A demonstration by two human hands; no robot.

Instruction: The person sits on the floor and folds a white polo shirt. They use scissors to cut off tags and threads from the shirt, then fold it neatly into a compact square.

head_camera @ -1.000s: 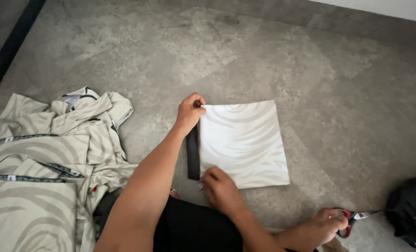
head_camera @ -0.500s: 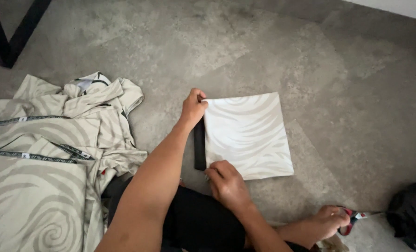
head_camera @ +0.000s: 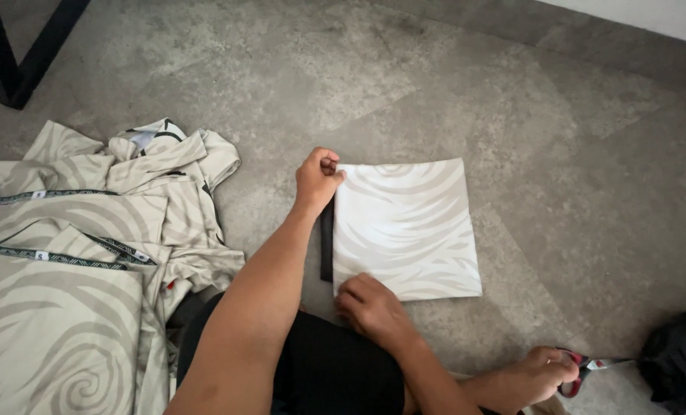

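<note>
Sitting on the floor (head_camera: 512,92), we pass the heaped fabric (head_camera: 74,253); our left hand (head_camera: 318,178) pinches the folded cloth square's (head_camera: 408,230) far-left corner, our right hand (head_camera: 367,305) presses the near-left, along its black strip (head_camera: 327,240) running away from us.

We are sitting on a home's grey tiled floor (head_camera: 512,92), swirl-patterned bedding (head_camera: 66,307) heaped beside us, dark furniture leg (head_camera: 28,58) nearby

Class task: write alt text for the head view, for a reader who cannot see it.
Seated on a grey floor, a person holds a folded swirl-patterned cloth, left hand pinching its top corner, right hand pressing the bottom corner beside a black strip. More patterned fabric lies heaped at left; red scissors lie by a foot.
</note>
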